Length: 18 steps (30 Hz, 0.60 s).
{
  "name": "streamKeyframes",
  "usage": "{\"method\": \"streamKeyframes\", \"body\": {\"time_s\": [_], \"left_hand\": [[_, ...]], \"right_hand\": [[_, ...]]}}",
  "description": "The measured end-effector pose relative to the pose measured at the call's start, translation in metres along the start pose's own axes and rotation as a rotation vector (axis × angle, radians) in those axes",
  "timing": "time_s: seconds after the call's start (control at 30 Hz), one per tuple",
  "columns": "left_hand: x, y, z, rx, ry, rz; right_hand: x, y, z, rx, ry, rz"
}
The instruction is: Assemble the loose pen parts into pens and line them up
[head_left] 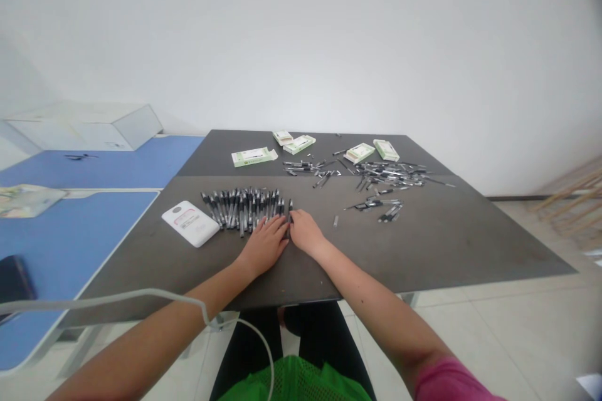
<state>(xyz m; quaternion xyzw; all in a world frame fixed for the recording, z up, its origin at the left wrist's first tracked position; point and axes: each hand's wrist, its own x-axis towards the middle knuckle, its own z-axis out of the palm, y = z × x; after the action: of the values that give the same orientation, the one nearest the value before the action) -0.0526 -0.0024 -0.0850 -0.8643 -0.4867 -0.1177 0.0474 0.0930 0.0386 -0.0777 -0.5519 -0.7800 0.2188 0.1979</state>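
Note:
A row of pens (241, 207) with clear barrels and black grips lies side by side on the dark table, all pointing roughly away from me. My left hand (266, 244) rests flat on the lower right part of the row, its fingers stretched out and covering some pen ends. At the row's right end, a single pen (290, 205) stands slightly apart. My right hand (305, 232) has its fingers curled around this pen, close beside the left fingertips. Left of the row lies a white card-shaped piece (190, 223) with printing.
A loose heap of pens and pen parts (388, 174) lies at the right back, with a smaller group (305, 166) left of it. Several green-and-white boxes (254, 156) lie along the back. A white cable (155, 292) crosses my left forearm. A blue table (113, 166) adjoins on the left.

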Motion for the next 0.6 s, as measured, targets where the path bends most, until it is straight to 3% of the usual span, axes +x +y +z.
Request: {"method": "streamKeyframes", "body": {"time_s": [0.13,0.27,0.37,0.43,0.6], "left_hand": [[0.004,0.001,-0.015,-0.037,0.103,-0.060],[0.007,0.015,-0.034,-0.206,0.202,-0.095],[0.019,0.027,-0.042,-0.373,0.197,-0.124],[0.030,0.033,-0.042,-0.456,0.179,-0.168],[0.047,0.031,-0.027,-0.712,0.217,-0.315]], "right_hand": [[-0.009,0.004,-0.007,0.025,0.036,-0.060],[-0.036,0.027,-0.023,0.104,0.114,-0.093],[-0.056,0.060,-0.042,0.126,0.228,-0.067],[-0.065,0.088,-0.060,0.019,0.287,0.016],[-0.082,0.162,-0.118,-0.235,0.376,0.278]]}}
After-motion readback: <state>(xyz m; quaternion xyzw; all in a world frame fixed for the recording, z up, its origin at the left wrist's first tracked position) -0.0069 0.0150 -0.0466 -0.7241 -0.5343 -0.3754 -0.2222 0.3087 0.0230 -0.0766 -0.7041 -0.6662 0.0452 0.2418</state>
